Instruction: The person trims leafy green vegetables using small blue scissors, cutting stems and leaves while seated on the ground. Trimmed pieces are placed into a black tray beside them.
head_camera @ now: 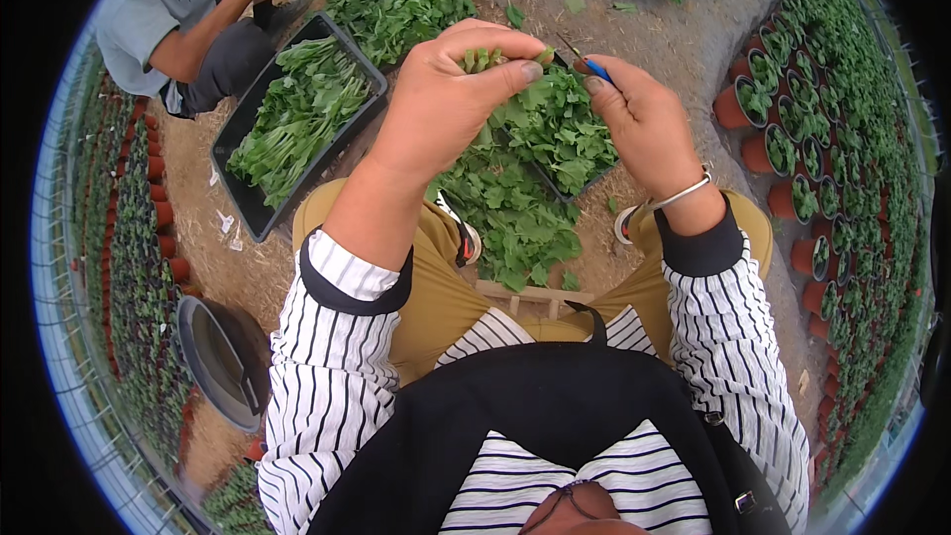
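Observation:
My left hand [464, 89] is raised in front of me, closed around several green plant stems [483, 59], their ends showing between the fingers and one stem tip [546, 54] beyond the thumb. Close by on the right, my right hand [639, 108] grips the blue handle of a small knife [596, 70], its thin blade pointing up and left towards the stem tip. Below both hands, leafy green cuttings [561, 134] fill a black tray [553, 189], and more loose leafy cuttings [520, 227] lie on the ground between my feet.
A black crate [375, 74] of cuttings stands at left, near a crouching person [174, 30]. Further crates and a leaf heap [416, 11] lie ahead. Potted plants [758, 152] stand in rows at right, with more rows at left. A round black tub [197, 334] sits at lower left.

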A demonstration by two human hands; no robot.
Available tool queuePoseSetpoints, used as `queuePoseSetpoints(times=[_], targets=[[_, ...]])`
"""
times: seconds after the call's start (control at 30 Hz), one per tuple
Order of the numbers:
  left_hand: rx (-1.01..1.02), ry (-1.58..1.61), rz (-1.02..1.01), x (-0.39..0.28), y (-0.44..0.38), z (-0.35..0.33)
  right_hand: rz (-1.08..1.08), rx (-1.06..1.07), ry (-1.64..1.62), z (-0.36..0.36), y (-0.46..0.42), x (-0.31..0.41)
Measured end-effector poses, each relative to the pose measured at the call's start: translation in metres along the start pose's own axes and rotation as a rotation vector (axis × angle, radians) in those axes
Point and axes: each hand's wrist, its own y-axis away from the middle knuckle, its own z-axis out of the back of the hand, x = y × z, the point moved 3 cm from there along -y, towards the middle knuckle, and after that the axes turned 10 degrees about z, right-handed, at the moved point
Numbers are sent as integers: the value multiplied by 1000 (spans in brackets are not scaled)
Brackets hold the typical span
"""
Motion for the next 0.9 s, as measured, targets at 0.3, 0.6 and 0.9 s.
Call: queuePoseSetpoints(times=[0.3, 0.6, 0.9], targets=[[305, 587, 239, 2, 0, -10, -124, -93, -516, -3, 0, 18], [314, 659, 255, 5, -3, -11, -163, -107, -564, -3, -2, 4], [321, 683, 227, -2, 3, -13, 30, -177, -529, 15, -1, 19]])
